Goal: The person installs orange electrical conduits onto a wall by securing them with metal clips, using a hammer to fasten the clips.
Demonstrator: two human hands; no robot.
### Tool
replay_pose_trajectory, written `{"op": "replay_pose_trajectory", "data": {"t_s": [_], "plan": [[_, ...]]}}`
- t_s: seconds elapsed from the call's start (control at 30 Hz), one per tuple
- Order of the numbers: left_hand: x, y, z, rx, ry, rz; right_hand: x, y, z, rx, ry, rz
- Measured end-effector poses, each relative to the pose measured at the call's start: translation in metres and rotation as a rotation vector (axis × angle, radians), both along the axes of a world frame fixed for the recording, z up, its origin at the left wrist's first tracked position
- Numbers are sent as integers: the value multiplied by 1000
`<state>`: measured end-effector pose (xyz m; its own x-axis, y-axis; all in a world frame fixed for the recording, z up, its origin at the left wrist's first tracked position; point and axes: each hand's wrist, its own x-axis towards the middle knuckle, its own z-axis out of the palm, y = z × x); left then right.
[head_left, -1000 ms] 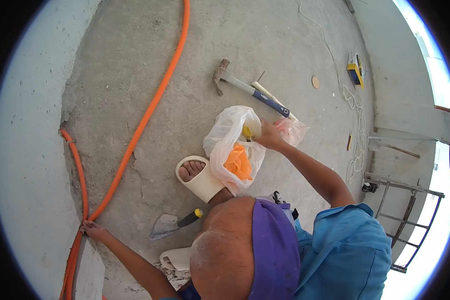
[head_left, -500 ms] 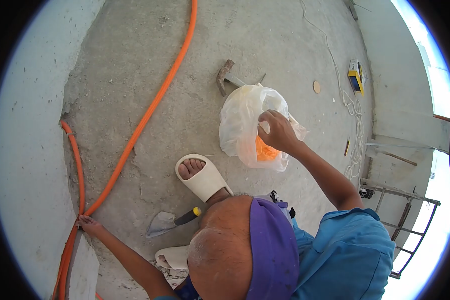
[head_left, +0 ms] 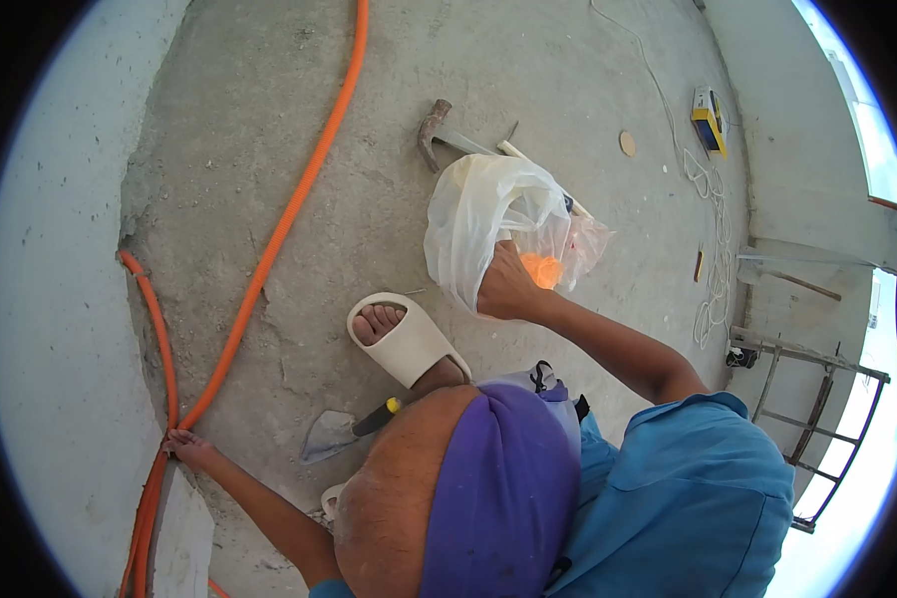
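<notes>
Reaching into the bag [head_left: 463, 214] probably goes best slowly, with the right hand [head_left: 508, 287] kept clear of the thin plastic so nothing snags, and the left hand [head_left: 191, 450] steady on the pipes [head_left: 254, 289], well apart from the bag. The left fingertips seem to pinch the pipes; the right fingers are hidden inside the bag, so their state cannot be told. The bag, cloudy white, crumpled and see-through, shows something orange [head_left: 541, 269] inside; a hammer [head_left: 434, 130] lies just beyond it.
</notes>
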<state>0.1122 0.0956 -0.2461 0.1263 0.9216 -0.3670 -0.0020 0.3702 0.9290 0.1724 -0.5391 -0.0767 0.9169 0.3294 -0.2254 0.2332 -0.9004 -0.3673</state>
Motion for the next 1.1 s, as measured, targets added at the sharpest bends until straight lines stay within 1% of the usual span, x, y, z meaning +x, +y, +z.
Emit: {"op": "replay_pose_trajectory", "data": {"t_s": [0.03, 0.1, 0.2, 0.23, 0.33, 0.4, 0.47, 0.5, 0.6, 0.63, 0.7, 0.73, 0.77, 0.8, 0.87, 0.9, 0.97, 1.0, 1.1], "plan": [[0, 3, -3, 7, -16, -11, 3, 13, -7, 122, -241, 109], [2, 2, -3, -8, -1, 3, -7, 39, -50, 486, -64, 66], [2, 9, -11, -24, -37, -10, 1, 65, -49, 551, 256, 9], [0, 13, -16, -28, -53, -22, -4, 63, -49, 399, 85, 29], [-9, 18, -17, -17, -46, -30, 3, 24, -36, 243, 5, 1], [-4, 13, -12, -22, -35, -34, 5, 1, -26, 219, 182, -222], [-2, 9, -7, -43, -22, -28, 1, -34, -49, 297, 160, -130], [-2, 8, -7, -48, -16, -26, 1, -41, -49, 337, 149, -87], [2, 6, -7, -61, -22, -35, 3, -50, -47, 89, 303, -297], [3, 5, -9, -61, -30, -46, 8, -49, -44, 41, 243, -314], [0, 6, -9, -49, -55, -21, 24, -41, -44, -120, 243, -358], [2, -5, -1, -69, -55, 0, 21, -49, -71, -33, 68, -356], [1, -2, -2, -136, -124, 43, 14, -58, -105, 264, -46, -471], [2, -14, 2, -73, -124, 60, 17, -63, -116, 297, -47, -480], [7, -20, 9, -128, -180, 176, 23, -71, -110, 140, 15, -422], [11, -28, 24, -153, -201, 205, 22, -85, -110, 85, 38, -406], [8, -28, 16, -155, -255, 204, 26, -105, -109, -1, 72, -382], [10, -32, 22, -145, -270, 185, 28, -117, -107, -49, 83, -381], [5, -36, 19, -141, -332, 144, 40, -141, -95, -169, 91, -383]]}}
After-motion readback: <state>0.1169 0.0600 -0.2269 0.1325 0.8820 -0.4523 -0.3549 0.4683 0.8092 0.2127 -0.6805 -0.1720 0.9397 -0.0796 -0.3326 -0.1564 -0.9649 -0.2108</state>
